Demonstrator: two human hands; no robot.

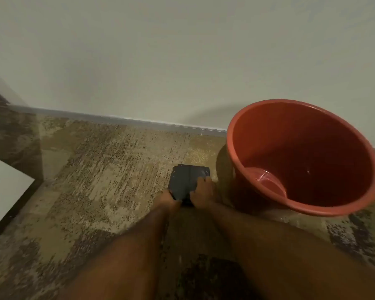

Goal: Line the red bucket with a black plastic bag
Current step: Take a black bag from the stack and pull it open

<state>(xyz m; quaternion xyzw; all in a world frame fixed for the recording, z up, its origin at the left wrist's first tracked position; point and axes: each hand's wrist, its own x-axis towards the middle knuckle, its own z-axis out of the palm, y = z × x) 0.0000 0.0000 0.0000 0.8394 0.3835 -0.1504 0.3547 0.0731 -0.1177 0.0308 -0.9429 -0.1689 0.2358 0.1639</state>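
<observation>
At the far left edge of the frame a pale flat surface [2, 189] juts in over the patterned carpet [100, 169], and neither matters to the job. Just left of centre, low in the picture, the left hand [168, 199] pinches the near left corner of the folded black plastic bag [187, 180], thumb on top, so it is grasping the bag's edge. The bag itself is a flat, still-folded dark rectangle lying on the carpet in the middle of the frame, with a crease running down its length. The right hand [204, 192] lies on the bag's right side with its fingers pressed onto the plastic; whether they curl under the edge or only hold it down cannot be told. To the right, near the bag but not touching it, stands the red bucket [355, 204], its mouth tipped toward the camera and its inside bare. The step in hand looks like lifting and unfolding the bag. To do it well, both hands should take hold of the loose layers, pull the folds apart, and find the open mouth. Thin film clings, so rubbing the layers apart at the mouth will likely help before lowering it in.
</observation>
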